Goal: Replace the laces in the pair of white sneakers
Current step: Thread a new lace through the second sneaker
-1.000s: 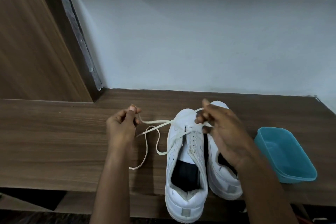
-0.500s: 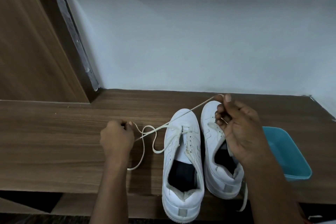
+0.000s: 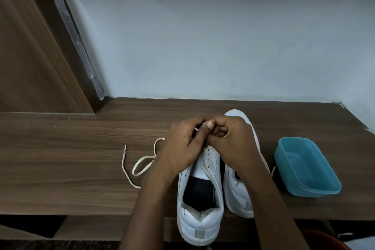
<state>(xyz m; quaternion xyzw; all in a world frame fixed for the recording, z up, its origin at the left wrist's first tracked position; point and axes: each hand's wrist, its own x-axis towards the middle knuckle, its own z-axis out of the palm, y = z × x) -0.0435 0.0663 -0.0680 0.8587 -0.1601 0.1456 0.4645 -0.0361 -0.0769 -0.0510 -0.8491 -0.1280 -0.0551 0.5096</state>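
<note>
"Where's the lace?"

"Mostly slack. The lace (image 3: 140, 166) loops on the wooden shelf (image 3: 60, 158) at centre-left, then runs under the left hand (image 3: 182, 148), which pinches it over the toe end of the centre sneaker (image 3: 199, 209)."

"And the right hand (image 3: 233, 144)?"

"Curled tight against the left. Whether it holds the tip I can't tell (both hands hide those eyelets)."

"Risk?"

"Working blind, it could skip an eyelet, or a hard tug could drag the free tail through. The other sneaker (image 3: 239, 195) sits alongside."
</note>
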